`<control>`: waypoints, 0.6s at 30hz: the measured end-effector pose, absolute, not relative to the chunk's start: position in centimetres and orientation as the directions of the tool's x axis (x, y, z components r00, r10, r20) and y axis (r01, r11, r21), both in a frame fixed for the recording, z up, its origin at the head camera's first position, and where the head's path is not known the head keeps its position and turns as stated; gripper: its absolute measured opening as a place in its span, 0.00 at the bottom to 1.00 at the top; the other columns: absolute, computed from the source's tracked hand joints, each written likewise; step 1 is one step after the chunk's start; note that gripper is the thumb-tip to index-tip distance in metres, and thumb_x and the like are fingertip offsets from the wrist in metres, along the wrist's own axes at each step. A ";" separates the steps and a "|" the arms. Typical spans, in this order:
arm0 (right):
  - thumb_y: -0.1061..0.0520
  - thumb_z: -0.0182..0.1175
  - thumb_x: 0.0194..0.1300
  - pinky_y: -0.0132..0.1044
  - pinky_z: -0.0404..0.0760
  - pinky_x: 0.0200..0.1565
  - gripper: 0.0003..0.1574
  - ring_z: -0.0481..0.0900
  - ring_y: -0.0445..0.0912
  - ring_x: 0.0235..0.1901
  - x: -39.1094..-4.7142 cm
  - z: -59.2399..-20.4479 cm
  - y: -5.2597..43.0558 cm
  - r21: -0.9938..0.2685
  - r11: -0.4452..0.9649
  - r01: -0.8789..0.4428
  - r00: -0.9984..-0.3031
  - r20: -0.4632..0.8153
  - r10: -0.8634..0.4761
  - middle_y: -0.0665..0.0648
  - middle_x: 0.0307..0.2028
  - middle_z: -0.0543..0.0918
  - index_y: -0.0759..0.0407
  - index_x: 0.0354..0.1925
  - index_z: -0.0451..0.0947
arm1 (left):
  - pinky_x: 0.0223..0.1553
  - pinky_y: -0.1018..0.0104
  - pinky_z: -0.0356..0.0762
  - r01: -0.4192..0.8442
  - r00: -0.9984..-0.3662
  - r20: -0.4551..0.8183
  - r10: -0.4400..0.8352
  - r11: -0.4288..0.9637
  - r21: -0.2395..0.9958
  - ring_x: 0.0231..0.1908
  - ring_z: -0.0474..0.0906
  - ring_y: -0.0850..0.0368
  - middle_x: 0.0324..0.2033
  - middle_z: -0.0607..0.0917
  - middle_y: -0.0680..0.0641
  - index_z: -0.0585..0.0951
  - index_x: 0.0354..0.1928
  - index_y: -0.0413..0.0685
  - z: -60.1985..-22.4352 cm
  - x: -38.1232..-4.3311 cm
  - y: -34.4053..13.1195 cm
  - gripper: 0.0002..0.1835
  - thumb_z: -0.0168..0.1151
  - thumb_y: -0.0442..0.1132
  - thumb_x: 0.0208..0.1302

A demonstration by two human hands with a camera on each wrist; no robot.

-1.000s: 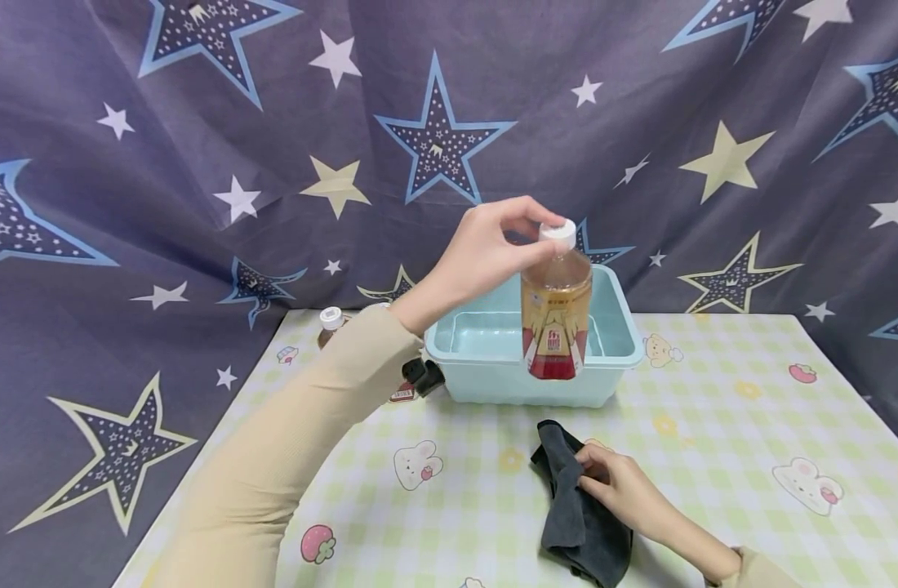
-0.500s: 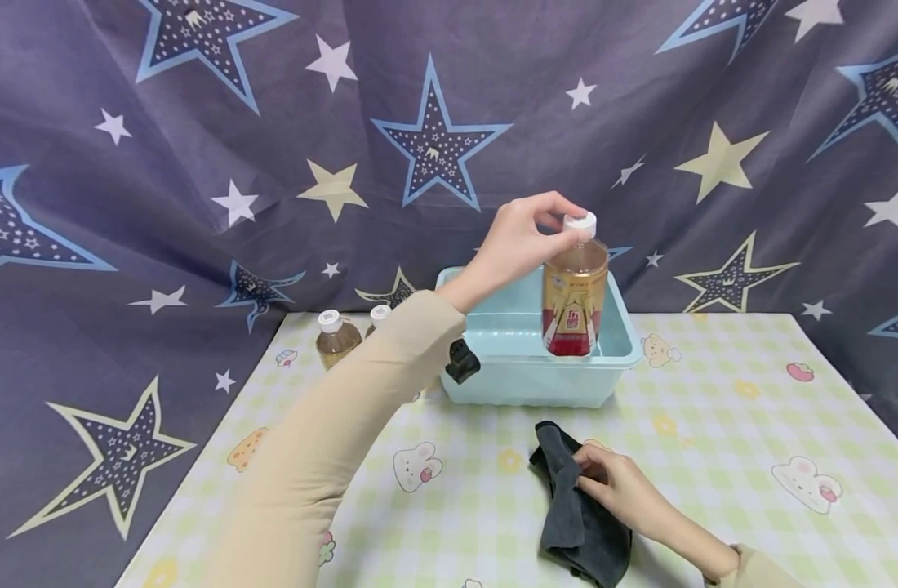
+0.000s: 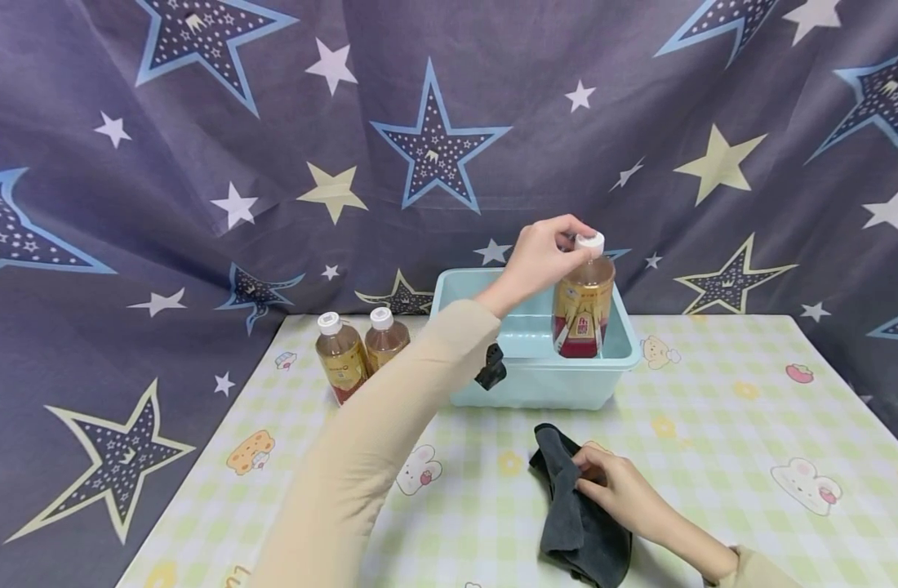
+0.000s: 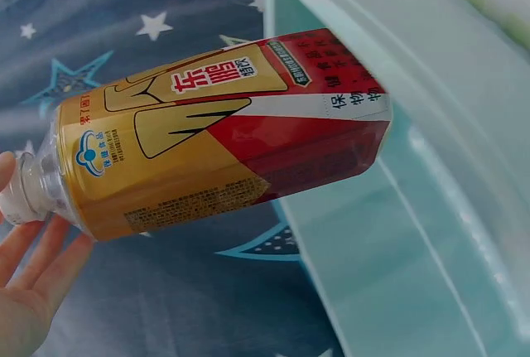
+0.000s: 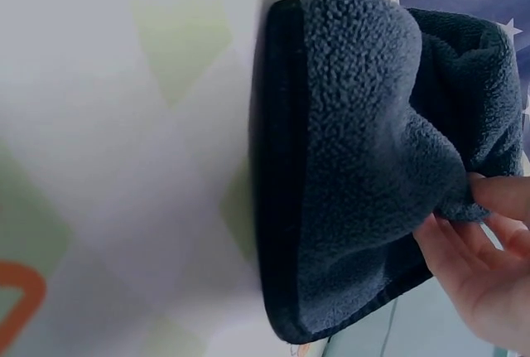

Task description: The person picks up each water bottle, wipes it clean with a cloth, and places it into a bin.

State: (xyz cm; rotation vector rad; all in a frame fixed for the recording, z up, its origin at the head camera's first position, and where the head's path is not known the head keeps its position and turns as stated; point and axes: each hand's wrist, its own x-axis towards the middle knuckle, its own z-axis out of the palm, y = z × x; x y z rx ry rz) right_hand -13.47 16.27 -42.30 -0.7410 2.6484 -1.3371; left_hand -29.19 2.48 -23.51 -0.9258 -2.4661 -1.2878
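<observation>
By its white cap, my left hand (image 3: 540, 260) holds an upright drink bottle (image 3: 583, 309) with a gold and red label. The bottle's lower end is within the opening of a light blue plastic basin (image 3: 533, 384); the left wrist view shows the bottle's base (image 4: 377, 133) just past the rim. My right hand (image 3: 625, 490) pinches a fold of a dark grey cloth (image 3: 577, 514) lying on the table in front of the basin. In the right wrist view thumb and fingers grip the fuzzy cloth (image 5: 356, 150).
Two more capped bottles, a left one (image 3: 342, 359) and a right one (image 3: 385, 335), stand left of the basin, partly behind my left sleeve (image 3: 397, 433). A checked tablecloth (image 3: 713, 425) covers the table. A star-patterned curtain (image 3: 449, 237) hangs close behind.
My left hand has carried the bottle rightward, first up and then down into the basin's opening. The two standing bottles have come into fuller view. My right hand and the cloth stay put.
</observation>
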 end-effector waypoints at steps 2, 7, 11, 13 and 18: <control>0.68 0.58 0.55 0.29 0.78 0.32 0.07 0.77 0.38 0.32 -13.5 -42.3 16.3 -0.774 0.501 -0.387 -0.878 0.143 -0.457 0.50 0.33 0.72 0.58 0.32 0.72 | 0.27 0.78 0.73 0.614 -0.783 0.448 0.431 0.421 0.668 0.30 0.75 0.64 0.38 0.81 0.50 0.80 0.40 0.47 -24.1 -29.4 2.7 0.10 0.62 0.39 0.55; 0.69 0.58 0.55 0.29 0.78 0.32 0.08 0.76 0.38 0.32 -13.5 -42.4 16.2 -0.768 0.507 -0.391 -0.879 0.149 -0.453 0.50 0.32 0.72 0.59 0.32 0.72 | 0.26 0.78 0.73 0.617 -0.783 0.470 0.407 0.412 0.671 0.29 0.75 0.65 0.36 0.82 0.49 0.80 0.39 0.47 -25.7 -29.6 3.2 0.09 0.62 0.39 0.55; 0.69 0.58 0.55 0.29 0.78 0.32 0.08 0.76 0.38 0.32 -13.5 -42.3 16.2 -0.768 0.506 -0.393 -0.879 0.151 -0.453 0.50 0.32 0.71 0.59 0.32 0.72 | 0.27 0.79 0.73 0.603 -0.792 0.457 0.406 0.401 0.690 0.31 0.76 0.66 0.37 0.82 0.49 0.80 0.39 0.46 -26.8 -29.7 3.5 0.09 0.62 0.38 0.55; 0.69 0.58 0.55 0.29 0.78 0.32 0.08 0.76 0.38 0.32 -13.5 -42.3 16.2 -0.769 0.504 -0.393 -0.878 0.151 -0.455 0.50 0.32 0.71 0.59 0.32 0.72 | 0.27 0.80 0.73 0.596 -0.795 0.446 0.411 0.400 0.696 0.31 0.76 0.65 0.37 0.82 0.49 0.80 0.38 0.46 -27.4 -29.7 3.6 0.09 0.62 0.38 0.55; 0.69 0.58 0.55 0.29 0.78 0.33 0.08 0.76 0.38 0.33 -13.5 -42.2 16.1 -0.771 0.498 -0.396 -0.875 0.153 -0.459 0.50 0.32 0.71 0.59 0.32 0.72 | 0.27 0.80 0.73 0.581 -0.806 0.419 0.418 0.422 0.696 0.32 0.77 0.63 0.37 0.82 0.48 0.80 0.38 0.46 -28.6 -30.0 3.8 0.09 0.62 0.38 0.54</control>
